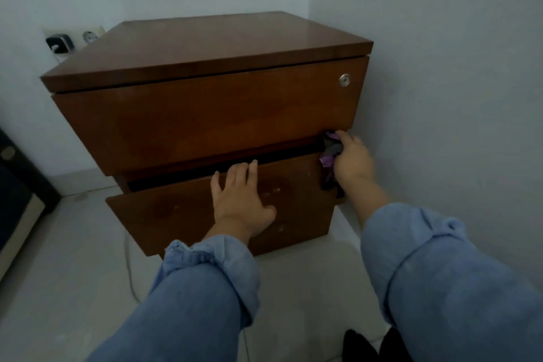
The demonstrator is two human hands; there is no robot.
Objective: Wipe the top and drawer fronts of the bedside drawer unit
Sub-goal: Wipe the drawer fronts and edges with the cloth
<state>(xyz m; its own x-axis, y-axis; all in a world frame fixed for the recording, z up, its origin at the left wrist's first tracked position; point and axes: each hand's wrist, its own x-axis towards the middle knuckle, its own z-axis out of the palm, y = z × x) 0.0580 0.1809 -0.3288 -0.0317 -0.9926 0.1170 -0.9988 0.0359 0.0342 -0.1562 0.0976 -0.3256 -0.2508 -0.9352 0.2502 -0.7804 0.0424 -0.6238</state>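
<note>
The left hand lies flat on the lower drawer, fingers at its top edge. The right hand grips a purple cloth against the drawer's right end.

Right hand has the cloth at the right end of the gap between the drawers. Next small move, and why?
Probably drag the cloth leftward along the top edge of the lower drawer. The right hand grips it at the right end of that edge, the drawer is pulled out a little, and the left hand lies flat on its front, fingertips at the edge, steadying it. It would have to shift as the cloth nears.
</note>
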